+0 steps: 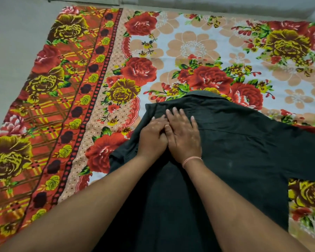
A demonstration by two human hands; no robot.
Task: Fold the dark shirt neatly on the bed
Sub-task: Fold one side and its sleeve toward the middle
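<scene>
1. Forearms (pixel 102 211), two, bare. They enter from the lower edge and meet at centre frame. A pink thread band (pixel 191 159) circles the right wrist.
2. Dark shirt (pixel 235 151), the item to be folded. It lies on the bed across the lower centre and right of the frame, with the collar (pixel 205 96) toward the top. One sleeve (pixel 302 142) is stretched out to the right edge. The shirt's left side (pixel 124 151) is gathered inward in loose ridges. Judged an early stage: one side is being turned in and the outstretched sleeve is not yet folded.
3. Right hand (pixel 184 135). It lies palm down on the shirt just below the collar, fingers straight and spread, grasping nothing. It is probably pinning and smoothing the cloth so the fold keeps its line.
4. Left hand (pixel 153 136). It rests on the shirt's left shoulder area, touching the right hand at the thumb. Its fingers are slightly bent; whether they nip a fold or merely press cannot be told.
5. Bed sheet (pixel 198 46), floral, with red and yellow roses and a chequered border down the left of the frame. It lies flat under the shirt.
6. Plain grey surface (pixel 11 33), upper left, beyond the sheet's edge.
</scene>
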